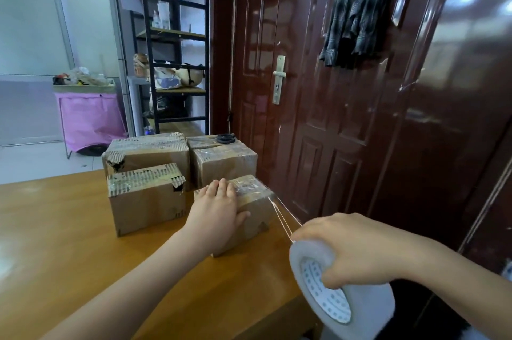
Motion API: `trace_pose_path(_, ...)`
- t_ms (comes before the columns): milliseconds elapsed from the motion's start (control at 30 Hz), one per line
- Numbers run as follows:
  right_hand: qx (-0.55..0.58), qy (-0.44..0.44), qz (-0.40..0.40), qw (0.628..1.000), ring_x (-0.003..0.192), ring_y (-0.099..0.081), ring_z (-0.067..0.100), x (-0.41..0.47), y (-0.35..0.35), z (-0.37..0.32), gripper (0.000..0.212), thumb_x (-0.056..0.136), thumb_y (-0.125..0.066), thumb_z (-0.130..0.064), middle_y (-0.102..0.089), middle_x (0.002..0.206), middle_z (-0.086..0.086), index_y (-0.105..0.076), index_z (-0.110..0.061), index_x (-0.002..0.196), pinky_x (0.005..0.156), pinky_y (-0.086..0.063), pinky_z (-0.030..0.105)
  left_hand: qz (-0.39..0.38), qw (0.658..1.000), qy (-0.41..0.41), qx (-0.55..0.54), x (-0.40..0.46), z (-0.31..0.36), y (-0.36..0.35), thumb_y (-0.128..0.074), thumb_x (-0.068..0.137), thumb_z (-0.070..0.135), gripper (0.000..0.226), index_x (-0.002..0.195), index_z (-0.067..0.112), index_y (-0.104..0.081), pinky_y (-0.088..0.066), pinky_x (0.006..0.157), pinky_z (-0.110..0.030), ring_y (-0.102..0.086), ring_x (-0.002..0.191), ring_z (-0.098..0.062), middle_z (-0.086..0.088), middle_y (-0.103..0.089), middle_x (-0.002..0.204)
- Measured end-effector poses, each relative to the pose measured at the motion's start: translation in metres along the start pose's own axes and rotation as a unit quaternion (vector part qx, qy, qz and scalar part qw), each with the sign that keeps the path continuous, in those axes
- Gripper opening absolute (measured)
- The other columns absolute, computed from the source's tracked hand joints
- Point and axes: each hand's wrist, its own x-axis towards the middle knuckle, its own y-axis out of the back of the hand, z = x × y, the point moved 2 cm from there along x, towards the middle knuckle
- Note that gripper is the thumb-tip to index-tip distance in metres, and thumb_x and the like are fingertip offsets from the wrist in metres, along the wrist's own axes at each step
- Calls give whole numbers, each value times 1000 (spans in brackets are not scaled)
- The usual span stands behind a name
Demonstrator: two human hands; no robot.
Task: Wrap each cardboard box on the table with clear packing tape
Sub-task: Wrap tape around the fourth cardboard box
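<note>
The left hand [219, 211] is pressing flat, fingers straight, on the nearest cardboard box [249, 215], which is sitting near the table's [55, 242] right edge. The right hand [360, 251], fingers curled through the core, is gripping the tape roll [340, 290] and drawing a taut strip [285, 218] off the box's right top corner. Recommendation: keep tension even and the box pinned while wrapping downward.

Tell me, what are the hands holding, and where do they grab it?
The right hand grips the tape roll by its rim and core. The left hand only presses flat on the small box.
</note>
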Motion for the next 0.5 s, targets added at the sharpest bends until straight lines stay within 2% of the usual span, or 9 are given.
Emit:
trace_pose_path(100, -2, 2, 7, 1000, 105, -58, 15, 3, -5, -3, 62, 74, -64, -26, -51, 130, -13, -48, -34, 134, 85, -55, 37, 5, 1000, 4, -4, 0, 1, 1, -28, 100, 55, 73, 153, 7, -15, -17, 119, -39, -16, 148, -27, -12, -18, 160)
trace_pose_path(167, -3, 7, 11, 1000, 108, -57, 16, 6, -8, -3, 59, 74, -64, -27, -52, 129, -12, -50, -32, 132, 88, -54, 38, 9, 1000, 3, -6, 1, 1, 0, -29, 100, 55, 73, 154, 7, -13, -17, 119, -39, -16, 148, -27, -12, -19, 160)
trace_pose_path(267, -8, 6, 3, 1000, 106, -57, 14, 9, -9, -3, 62, 75, -64, -27, -51, 130, -14, -47, -35, 134, 85, -54, 35, 18, 1000, -2, -3, 2, -1, 0, -27, 100, 55, 71, 153, 9, -17, -19, 118, -37, -19, 147, -26, -11, -23, 159)
trace_pose_path(333, -14, 7, -3, 1000, 101, -55, 11, 10, -6, -3, 66, 77, -64, -27, -48, 132, -14, -43, -37, 139, 76, -53, 28, 22, 1000, -5, -9, 4, -4, 3, -27, 100, 56, 67, 150, 12, -27, -27, 114, -35, -29, 143, -24, -9, -32, 155)
trace_pose_path(400, -22, 13, 8, 1000, 98, -54, 10, 12, 1, -3, 65, 79, -65, -26, -49, 132, -14, -43, -37, 139, 67, -49, 22, 25, 999, -14, -35, 9, -9, 8, -28, 100, 55, 58, 139, 16, -43, -40, 102, -32, -46, 129, -21, -6, -49, 140)
trace_pose_path(500, -31, 13, 30, 999, 101, -57, 11, 18, 17, -4, 67, 78, -65, -27, -48, 134, -15, -42, -39, 140, 74, -54, 27, -5, 992, -2, -122, 17, -22, 17, -32, 99, 55, 51, 121, 16, -58, -52, 81, -32, -62, 99, -20, -3, -64, 113)
